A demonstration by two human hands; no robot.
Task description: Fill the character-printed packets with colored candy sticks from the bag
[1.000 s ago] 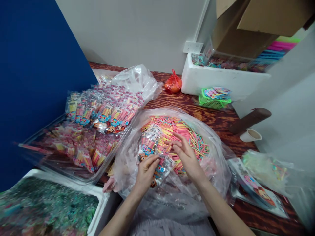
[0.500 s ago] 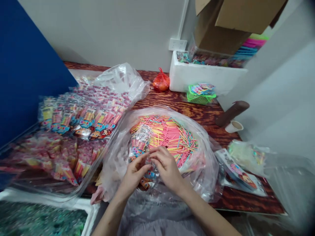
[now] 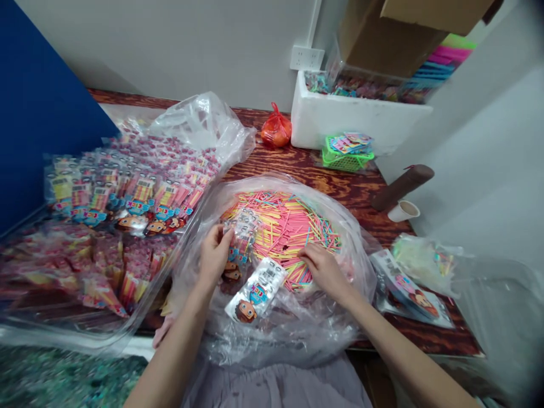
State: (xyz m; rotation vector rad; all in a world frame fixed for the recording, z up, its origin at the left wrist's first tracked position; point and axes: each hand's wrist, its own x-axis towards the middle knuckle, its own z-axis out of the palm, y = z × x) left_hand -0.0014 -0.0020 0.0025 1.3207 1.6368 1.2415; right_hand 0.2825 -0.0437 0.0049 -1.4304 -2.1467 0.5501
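Observation:
In front of me a clear plastic bag (image 3: 361,266) lies spread open around a heap of thin pink, yellow and blue sticks (image 3: 293,226). My left hand (image 3: 216,255) is at the heap's left side, thumb and fingers closed on the edge of a clear printed packet (image 3: 240,243) in a small overlapping pile. Over the right part of the sticks is my right hand (image 3: 325,269), its fingertips pinched together; whatever is between them is too small to make out. Between the hands a flat silvery packet (image 3: 257,292) with a cartoon face lies on the plastic.
At left, a clear tub (image 3: 140,328) holds many stick-filled packets (image 3: 140,192). Behind stand a red bag of round fruit (image 3: 276,129), a green basket (image 3: 346,160) and a white foam box (image 3: 357,122). A brown bottle (image 3: 402,187) and paper cup (image 3: 403,211) are at right.
My hands were together over a packet and have moved apart, left to the packet pile, right to the sticks. The silvery packet now lies uncovered between them. The view has shifted slightly.

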